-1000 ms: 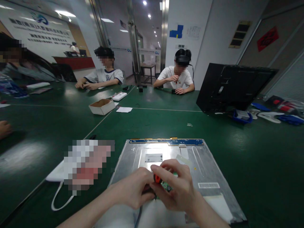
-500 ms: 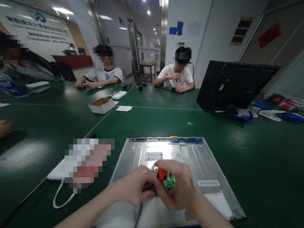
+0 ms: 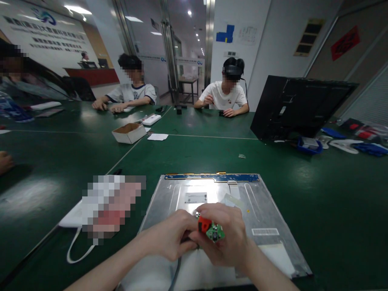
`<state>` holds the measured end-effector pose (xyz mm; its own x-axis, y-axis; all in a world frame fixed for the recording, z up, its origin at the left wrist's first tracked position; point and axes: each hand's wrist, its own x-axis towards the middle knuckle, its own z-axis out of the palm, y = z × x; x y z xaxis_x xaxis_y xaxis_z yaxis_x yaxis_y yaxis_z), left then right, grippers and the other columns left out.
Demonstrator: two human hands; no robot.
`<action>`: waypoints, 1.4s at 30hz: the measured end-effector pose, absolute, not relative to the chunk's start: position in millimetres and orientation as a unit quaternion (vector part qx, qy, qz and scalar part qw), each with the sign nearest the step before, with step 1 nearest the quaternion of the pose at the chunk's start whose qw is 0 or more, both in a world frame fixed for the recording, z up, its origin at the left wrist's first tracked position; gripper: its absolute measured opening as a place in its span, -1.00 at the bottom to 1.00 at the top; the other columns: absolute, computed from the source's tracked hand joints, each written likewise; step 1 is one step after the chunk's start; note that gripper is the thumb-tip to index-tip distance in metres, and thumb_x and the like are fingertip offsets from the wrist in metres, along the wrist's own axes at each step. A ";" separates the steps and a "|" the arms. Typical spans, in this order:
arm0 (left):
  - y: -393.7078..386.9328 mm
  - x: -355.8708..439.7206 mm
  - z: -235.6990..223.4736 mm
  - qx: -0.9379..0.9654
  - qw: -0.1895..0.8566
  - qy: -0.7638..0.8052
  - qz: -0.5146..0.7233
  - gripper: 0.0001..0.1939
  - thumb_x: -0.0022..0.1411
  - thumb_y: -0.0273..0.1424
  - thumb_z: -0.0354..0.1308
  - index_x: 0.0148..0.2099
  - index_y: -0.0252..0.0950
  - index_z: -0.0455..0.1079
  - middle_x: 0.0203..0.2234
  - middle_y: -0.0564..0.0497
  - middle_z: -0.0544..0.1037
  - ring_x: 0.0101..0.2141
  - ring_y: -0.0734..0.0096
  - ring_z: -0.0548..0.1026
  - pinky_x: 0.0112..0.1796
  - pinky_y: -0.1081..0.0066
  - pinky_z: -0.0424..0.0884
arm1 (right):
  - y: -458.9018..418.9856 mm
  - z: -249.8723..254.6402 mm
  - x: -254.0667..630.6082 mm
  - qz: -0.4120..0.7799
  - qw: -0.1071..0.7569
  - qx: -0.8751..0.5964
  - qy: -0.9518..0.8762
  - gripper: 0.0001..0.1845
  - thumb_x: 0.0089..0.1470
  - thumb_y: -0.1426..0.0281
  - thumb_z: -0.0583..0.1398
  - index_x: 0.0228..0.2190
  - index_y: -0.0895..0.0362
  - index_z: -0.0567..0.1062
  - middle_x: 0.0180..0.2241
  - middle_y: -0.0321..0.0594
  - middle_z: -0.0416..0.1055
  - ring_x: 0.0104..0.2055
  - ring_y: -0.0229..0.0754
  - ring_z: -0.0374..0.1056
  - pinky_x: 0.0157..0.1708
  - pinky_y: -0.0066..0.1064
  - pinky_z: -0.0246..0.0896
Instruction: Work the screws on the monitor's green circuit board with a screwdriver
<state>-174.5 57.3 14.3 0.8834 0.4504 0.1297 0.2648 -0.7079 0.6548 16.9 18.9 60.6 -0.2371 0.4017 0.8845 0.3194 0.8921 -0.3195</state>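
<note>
Both of my hands meet low in the middle of the view, over a silver metal display panel (image 3: 260,214) lying flat on the green table (image 3: 188,157). My right hand (image 3: 227,238) is closed round a small green circuit board with a red part (image 3: 211,229). My left hand (image 3: 171,238) is closed against the same piece from the left, fingers pinched at its lower edge. A grey cable (image 3: 175,275) hangs down from between the hands.
A white pad with a cord (image 3: 71,226) lies to the left. Further off are an open cardboard box (image 3: 129,133), a white paper (image 3: 157,137) and a black monitor back (image 3: 297,109). Two people sit across the table; another hand (image 3: 4,161) rests at the left edge.
The small board has turned in my fingers, so its green face and red part now show more. Both hands stay together over the panel.
</note>
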 end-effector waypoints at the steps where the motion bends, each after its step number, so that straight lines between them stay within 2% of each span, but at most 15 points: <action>1: 58.2 -174.1 14.1 0.913 0.333 0.192 0.138 -0.97 0.08 -0.51 0.10 -0.37 -0.29 0.31 -0.56 0.08 0.37 -0.49 0.39 0.31 -0.45 0.46 0.25 | 18.8 60.3 16.3 0.038 0.578 -0.236 -0.780 -0.60 0.15 0.43 0.17 0.02 0.16 0.28 -0.26 -0.11 0.56 -0.25 -0.18 0.53 -0.31 -0.41 0.47; 7: 59.4 -172.6 15.4 0.909 0.339 0.190 0.148 -0.96 0.08 -0.49 0.12 -0.39 -0.30 0.29 -0.56 0.08 0.36 -0.52 0.42 0.29 -0.46 0.46 0.24 | 18.9 57.5 16.6 0.057 0.588 -0.212 -0.778 -0.54 0.06 0.50 0.13 0.04 0.19 0.31 -0.19 -0.02 0.53 -0.20 -0.15 0.52 -0.29 -0.37 0.47; 13: 56.3 -172.3 19.0 0.908 0.339 0.203 0.143 -0.93 0.09 -0.49 0.12 -0.41 -0.29 0.26 -0.58 0.10 0.31 -0.54 0.44 0.25 -0.50 0.47 0.20 | 20.1 58.0 18.6 0.055 0.560 -0.212 -0.799 -0.59 0.14 0.46 0.09 0.04 0.19 0.33 -0.24 -0.04 0.51 -0.25 -0.13 0.49 -0.34 -0.34 0.45; 16: 57.1 -170.4 20.9 0.906 0.353 0.186 0.143 -0.94 0.07 -0.52 0.09 -0.42 -0.29 0.27 -0.60 0.11 0.30 -0.55 0.45 0.23 -0.49 0.47 0.20 | 20.2 54.4 16.2 0.041 0.577 -0.221 -0.785 -0.62 0.17 0.37 0.15 0.01 0.19 0.28 -0.37 -0.13 0.50 -0.38 -0.15 0.47 -0.43 -0.37 0.41; 19: 58.3 -169.4 21.0 0.910 0.349 0.182 0.128 -0.91 0.03 -0.56 0.08 -0.44 -0.29 0.26 -0.61 0.13 0.27 -0.57 0.48 0.22 -0.49 0.47 0.18 | 20.0 51.1 14.6 0.047 0.584 -0.248 -0.772 -0.60 0.15 0.40 0.16 0.01 0.16 0.24 -0.38 -0.17 0.49 -0.46 -0.20 0.44 -0.50 -0.40 0.37; 22: 58.8 -170.7 19.3 0.909 0.345 0.200 0.121 -0.91 0.02 -0.56 0.11 -0.43 -0.29 0.28 -0.60 0.13 0.30 -0.57 0.49 0.23 -0.48 0.48 0.19 | 19.8 53.4 16.1 0.063 0.583 -0.227 -0.778 -0.58 0.11 0.43 0.14 0.02 0.13 0.24 -0.32 -0.15 0.49 -0.37 -0.17 0.47 -0.42 -0.37 0.42; 29: 57.7 -173.4 16.5 0.909 0.336 0.211 0.126 -0.93 0.16 -0.47 0.17 -0.36 -0.31 0.33 -0.56 0.10 0.36 -0.53 0.45 0.27 -0.47 0.48 0.23 | 19.0 60.7 19.8 0.067 0.550 -0.220 -0.803 -0.58 0.13 0.48 0.08 0.05 0.17 0.32 -0.21 -0.05 0.50 -0.22 -0.13 0.48 -0.31 -0.34 0.45; 34: 57.5 -170.8 18.7 0.901 0.365 0.187 0.139 -0.94 0.15 -0.53 0.12 -0.35 -0.30 0.39 -0.54 0.08 0.40 -0.53 0.45 0.28 -0.47 0.47 0.23 | 21.1 54.4 14.2 0.039 0.583 -0.239 -0.775 -0.63 0.17 0.38 0.16 0.01 0.13 0.27 -0.37 -0.17 0.51 -0.40 -0.17 0.46 -0.44 -0.38 0.40; 36: 58.1 -170.0 20.1 0.900 0.373 0.175 0.143 -0.91 0.13 -0.54 0.11 -0.35 -0.29 0.42 -0.56 0.09 0.39 -0.54 0.45 0.28 -0.48 0.47 0.22 | 21.5 52.3 13.2 0.045 0.590 -0.239 -0.770 -0.60 0.14 0.43 0.17 0.01 0.15 0.26 -0.33 -0.14 0.52 -0.38 -0.18 0.47 -0.43 -0.38 0.40; 39: 58.8 -169.8 21.4 0.899 0.372 0.180 0.143 -0.92 0.11 -0.54 0.13 -0.35 -0.29 0.42 -0.60 0.11 0.34 -0.57 0.46 0.25 -0.52 0.48 0.18 | 20.8 52.1 15.1 0.059 0.593 -0.215 -0.774 -0.55 0.08 0.50 0.15 0.03 0.17 0.26 -0.24 -0.05 0.51 -0.26 -0.14 0.50 -0.33 -0.34 0.44; 42: 58.4 -170.4 20.8 0.907 0.354 0.185 0.131 -0.94 0.12 -0.52 0.13 -0.40 -0.31 0.37 -0.63 0.13 0.29 -0.60 0.49 0.21 -0.55 0.48 0.13 | 19.4 55.8 19.5 0.052 0.571 -0.230 -0.786 -0.57 0.09 0.51 0.13 0.03 0.14 0.33 -0.17 -0.04 0.48 -0.25 -0.16 0.49 -0.36 -0.37 0.44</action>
<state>-170.4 58.4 20.8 0.8974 0.4281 0.1070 0.2423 -0.6807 0.6913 19.5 19.4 55.8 -0.2413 0.4219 0.8739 0.3024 0.8884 -0.3454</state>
